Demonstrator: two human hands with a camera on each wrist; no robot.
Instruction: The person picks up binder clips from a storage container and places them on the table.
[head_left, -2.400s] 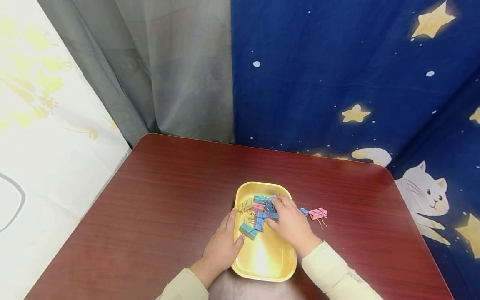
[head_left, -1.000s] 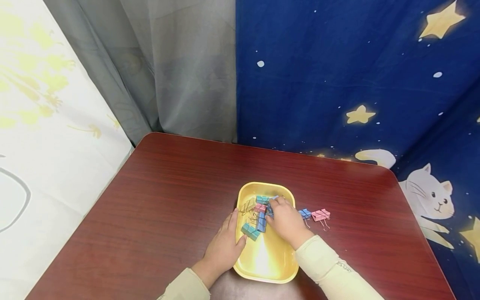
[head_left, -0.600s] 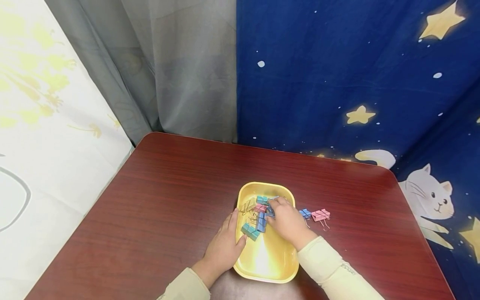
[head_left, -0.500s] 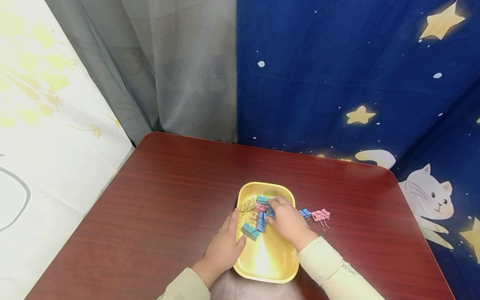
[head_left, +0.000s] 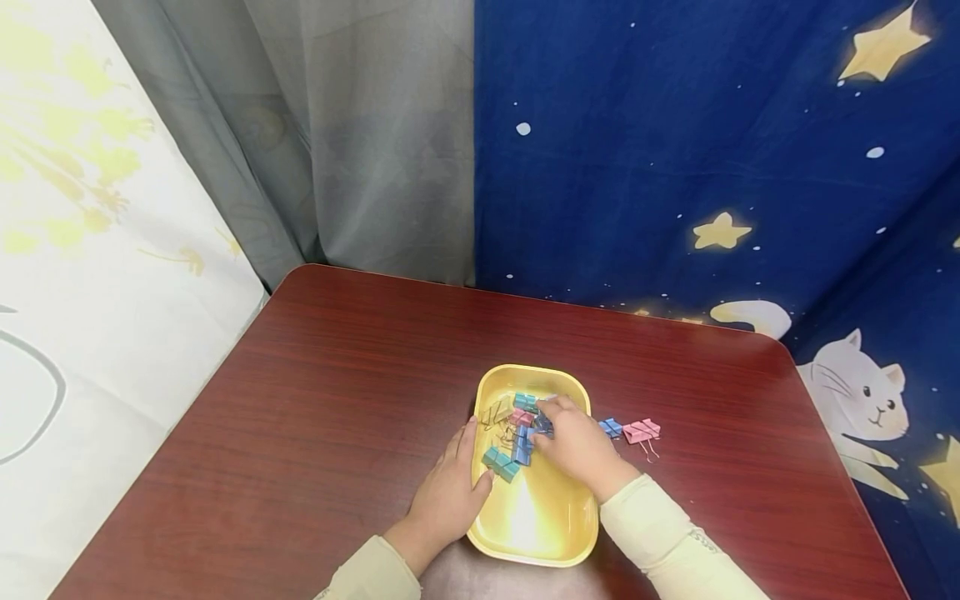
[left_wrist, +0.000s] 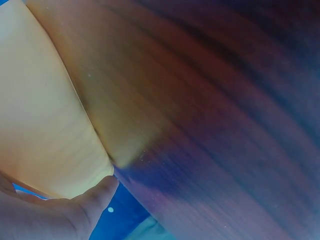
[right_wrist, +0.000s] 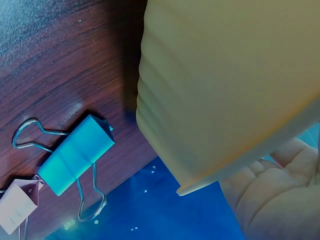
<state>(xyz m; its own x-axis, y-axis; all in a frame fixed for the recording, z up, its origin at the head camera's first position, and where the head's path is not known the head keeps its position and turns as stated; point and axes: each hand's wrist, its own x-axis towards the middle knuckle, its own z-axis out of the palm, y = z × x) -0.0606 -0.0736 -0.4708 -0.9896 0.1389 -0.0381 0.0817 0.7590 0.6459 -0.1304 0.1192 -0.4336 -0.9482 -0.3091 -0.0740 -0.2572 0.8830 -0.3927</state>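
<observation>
A yellow tray (head_left: 525, 552) holds several binder clips. At its left wall lies my left hand (head_left: 442, 492), the long fingers straight along the outside and the thumb on the rim. In the left wrist view, a finger (left_wrist: 97, 200) touches the tray (left_wrist: 50, 100) near its corner. My right hand (head_left: 579, 442) reaches over the right rim, its bent fingers at a dark blue binder clip (head_left: 543, 426). Whether they pinch it is unclear. Nearby lie a blue clip (head_left: 522, 447), teal clips and a pink clip (head_left: 521, 417). The tray wall hides most right fingers in the right wrist view.
On the dark red table (head_left: 360, 375), right of the tray, lie a blue binder clip (head_left: 611, 427) and a pink binder clip (head_left: 642, 431). Grey curtain (head_left: 382, 150) and blue star-patterned cloth (head_left: 600, 167) hang behind the table's far edge.
Since the earliest frame, my right hand has drawn its fingers nearer together and shifted slightly left. Lately more of the dark blue clip shows beside its fingertips. My left hand stays at the tray.
</observation>
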